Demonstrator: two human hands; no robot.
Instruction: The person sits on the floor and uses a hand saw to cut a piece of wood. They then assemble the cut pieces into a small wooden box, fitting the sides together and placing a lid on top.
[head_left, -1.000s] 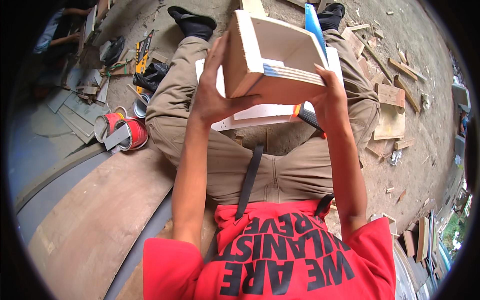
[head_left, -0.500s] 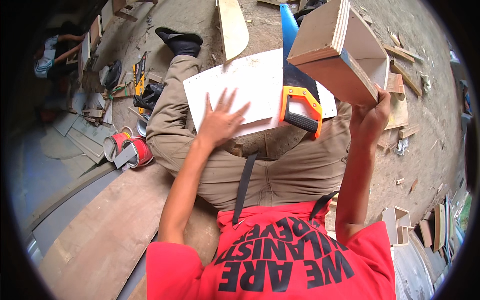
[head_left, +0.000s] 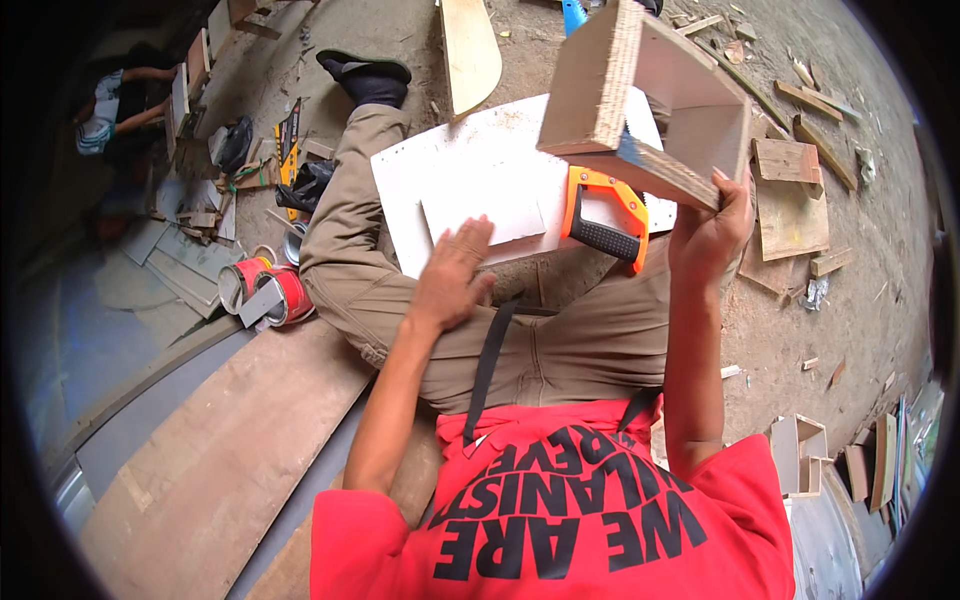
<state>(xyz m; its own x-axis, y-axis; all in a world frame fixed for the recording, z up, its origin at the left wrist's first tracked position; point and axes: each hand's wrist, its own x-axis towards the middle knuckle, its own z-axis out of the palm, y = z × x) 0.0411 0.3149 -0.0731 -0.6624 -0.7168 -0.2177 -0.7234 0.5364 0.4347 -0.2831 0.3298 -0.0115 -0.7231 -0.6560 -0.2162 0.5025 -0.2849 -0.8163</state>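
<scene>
My right hand grips the lower edge of an open plywood box, held up and tilted above my lap. My left hand is open, fingers stretched out over the near edge of a small white panel. That panel lies on a larger white board across my legs, with dust on its far part. A handsaw with an orange and black handle rests on the board to the right. The box hides most of its blue blade.
A pale board with a rounded end lies beyond. Red paint cans and a yellow-black saw are at left, near a long plywood sheet. Wood offcuts litter the right. Another person works at far left.
My right hand has brought the box leftward, and it covers more of the saw blade. My left hand has slid nearer and slightly right, uncovering more of the small panel.
</scene>
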